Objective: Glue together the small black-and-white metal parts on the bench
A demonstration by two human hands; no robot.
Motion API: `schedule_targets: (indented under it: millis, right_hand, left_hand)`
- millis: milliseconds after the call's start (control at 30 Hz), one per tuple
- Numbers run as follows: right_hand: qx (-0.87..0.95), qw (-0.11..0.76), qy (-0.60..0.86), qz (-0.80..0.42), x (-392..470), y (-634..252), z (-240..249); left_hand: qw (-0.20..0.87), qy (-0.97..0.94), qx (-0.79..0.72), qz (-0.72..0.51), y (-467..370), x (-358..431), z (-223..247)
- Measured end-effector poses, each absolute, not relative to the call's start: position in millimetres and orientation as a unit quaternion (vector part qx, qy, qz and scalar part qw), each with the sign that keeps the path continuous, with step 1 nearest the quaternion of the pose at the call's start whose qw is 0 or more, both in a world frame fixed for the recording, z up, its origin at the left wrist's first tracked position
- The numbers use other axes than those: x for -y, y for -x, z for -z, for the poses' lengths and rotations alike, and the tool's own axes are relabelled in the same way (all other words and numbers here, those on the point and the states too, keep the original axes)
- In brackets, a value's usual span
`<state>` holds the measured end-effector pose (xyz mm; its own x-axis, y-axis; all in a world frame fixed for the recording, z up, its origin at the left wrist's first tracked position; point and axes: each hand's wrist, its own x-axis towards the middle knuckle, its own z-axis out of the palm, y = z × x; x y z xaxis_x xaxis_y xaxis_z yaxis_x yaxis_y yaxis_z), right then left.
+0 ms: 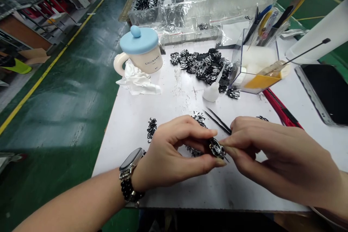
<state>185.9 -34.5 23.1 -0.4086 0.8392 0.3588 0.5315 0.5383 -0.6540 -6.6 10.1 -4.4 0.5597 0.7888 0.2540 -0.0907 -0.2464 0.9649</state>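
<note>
Between the thumb and fingers of my left hand (176,148) is a small black and metal part (216,148). The thumb and fingertips of my right hand (274,156) pinch at its right edge, closed. Whether they also hold a tiny piece there is hidden. Black tweezers (217,120) stick out from behind my right hand, tips pointing away; I cannot tell if they lie on the table or in the hand. Partly behind my left hand lies a pile of small metal pieces (198,117). Small black hooked pieces (151,129) lie to its left.
Beyond my hands, a heap of black and metal parts (206,65) covers the white table (122,123). Around it stand a lidded mug (149,59), crumpled tissue (138,79), a white dropper bottle (211,92) and a clear tool holder (258,61). A red cutter (282,110) and phone (326,92) lie right.
</note>
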Motion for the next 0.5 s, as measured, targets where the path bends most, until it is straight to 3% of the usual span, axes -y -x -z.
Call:
schedule_targets:
  millis: [500]
  right_hand:
    - [0.842,0.325,0.4,-0.162,33.1,-189.2,-20.1]
  left_hand:
    - [0.607,-0.665,-0.24,-0.363,5.7,-13.6,5.5]
